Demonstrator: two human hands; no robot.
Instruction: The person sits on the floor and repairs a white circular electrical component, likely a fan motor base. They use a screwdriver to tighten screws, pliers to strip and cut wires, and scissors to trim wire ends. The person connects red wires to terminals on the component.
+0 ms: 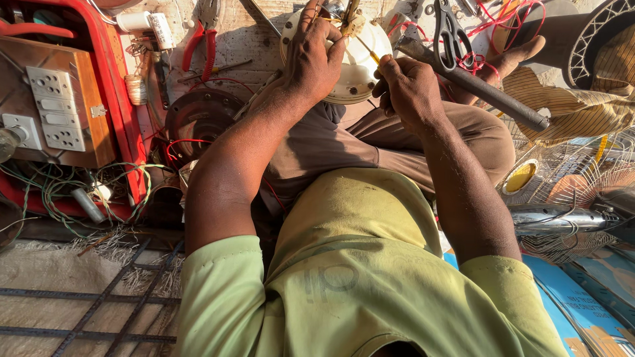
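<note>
Head view. We look down on a seated person with crossed legs, working over the lap. The left hand [311, 59] is spread and curled over a round white motor housing [360, 69], gripping its top and near edge so that it rests steady on the knee. The right hand [410, 89] is closed in a loose fist around a thin yellow-handled tool [366, 50], whose far end reaches toward the middle of the housing, close to the left hand's fingertips. We cannot tell exactly where the tool's tip touches, as the fingers cover it.

The white motor housing lies between the two hands, above the knees, near the top centre of the view. Loose wires show at its top edge, so in our judgement the housing is open and under work at its centre, with nothing yet closed up; how much is left we cannot say.

Around the work: a pair of black-handled scissors [450, 33] and a dark pipe [483, 89] lie just beyond the right hand; red-handled pliers [202, 39] and a dark round plate [198, 119] lie to the left; a wooden switch board [59, 106] sits in a red case [122, 112]; a wire fan guard [575, 198] lies at the right.
</note>
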